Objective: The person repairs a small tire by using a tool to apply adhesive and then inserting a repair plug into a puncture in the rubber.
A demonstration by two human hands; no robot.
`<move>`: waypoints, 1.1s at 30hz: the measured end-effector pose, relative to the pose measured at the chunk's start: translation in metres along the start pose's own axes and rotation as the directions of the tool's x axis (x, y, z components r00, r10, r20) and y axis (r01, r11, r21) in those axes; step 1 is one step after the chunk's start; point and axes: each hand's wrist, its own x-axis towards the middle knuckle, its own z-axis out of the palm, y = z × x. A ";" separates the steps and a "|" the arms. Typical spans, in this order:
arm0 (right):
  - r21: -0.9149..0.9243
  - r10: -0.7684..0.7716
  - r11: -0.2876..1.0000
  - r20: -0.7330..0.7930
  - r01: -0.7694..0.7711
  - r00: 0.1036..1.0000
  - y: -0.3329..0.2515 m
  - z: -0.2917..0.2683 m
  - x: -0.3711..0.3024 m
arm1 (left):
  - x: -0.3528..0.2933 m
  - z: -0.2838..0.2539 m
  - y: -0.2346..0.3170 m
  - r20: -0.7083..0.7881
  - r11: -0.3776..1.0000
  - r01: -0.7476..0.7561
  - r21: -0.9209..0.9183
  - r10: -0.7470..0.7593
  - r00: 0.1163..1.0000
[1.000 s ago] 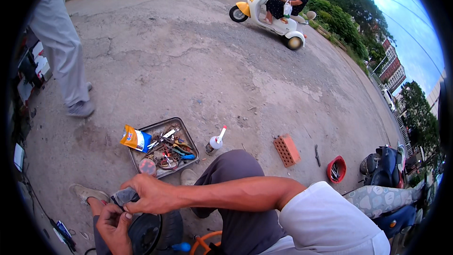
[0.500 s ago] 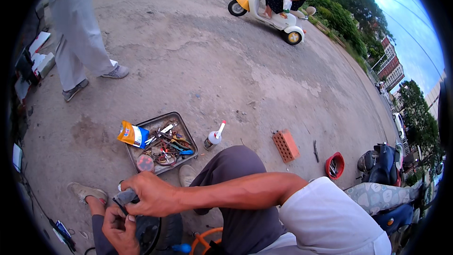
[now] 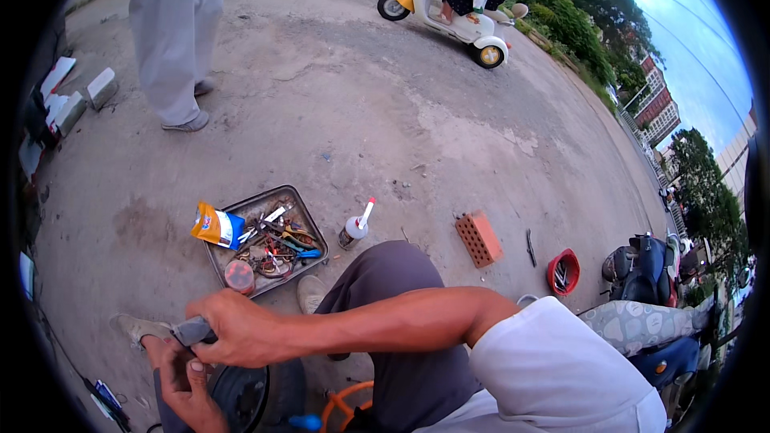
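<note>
My right hand [image 3: 241,329] reaches across to the lower left, its fingers closed around a small grey blocky piece [image 3: 192,330]. Just below it is my left hand [image 3: 191,393], with fingers curled and thumb raised close to that piece. What lies between the left fingers is hidden. Beneath both hands, beside my legs, is a black tire [image 3: 287,391], partly covered by my arm. Beyond the hands sits a metal tray [image 3: 322,234] of mixed hand tools, with an orange, white and blue pouch [image 3: 218,224] and a round reddish container [image 3: 240,276] at its left side.
Right of the tray stands a bottle with a red-tipped nozzle [image 3: 355,228]. Farther right are a holed brick [image 3: 479,239], a dark stick [image 3: 531,248] and a red bowl [image 3: 563,272]. Someone in grey trousers [image 3: 168,32] stands far left; a rider sits on a white three-wheeled scooter [image 3: 457,20].
My hands have shifted slightly left, and the grey piece has tilted. The black strip at my left fingertips no longer shows. The standing person has moved right in view.
</note>
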 end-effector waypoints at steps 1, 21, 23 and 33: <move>-0.004 -0.003 1.000 -0.003 0.003 1.000 0.001 -0.001 0.000 | 0.000 0.002 0.004 0.002 1.000 -0.005 -0.003 0.005 1.000; -0.209 -0.011 0.978 -0.080 -0.006 0.997 0.015 0.002 0.000 | 0.004 0.017 -0.029 -0.089 0.990 -0.123 -0.068 0.117 0.989; -0.198 -0.079 0.979 -0.122 0.053 0.989 0.018 0.009 0.008 | 0.009 0.011 -0.027 -0.073 0.979 -0.080 -0.188 0.068 0.995; -0.121 0.037 0.992 -0.048 -0.043 0.998 0.015 0.000 0.008 | 0.003 0.018 0.010 0.020 0.883 0.194 -0.427 -0.205 0.979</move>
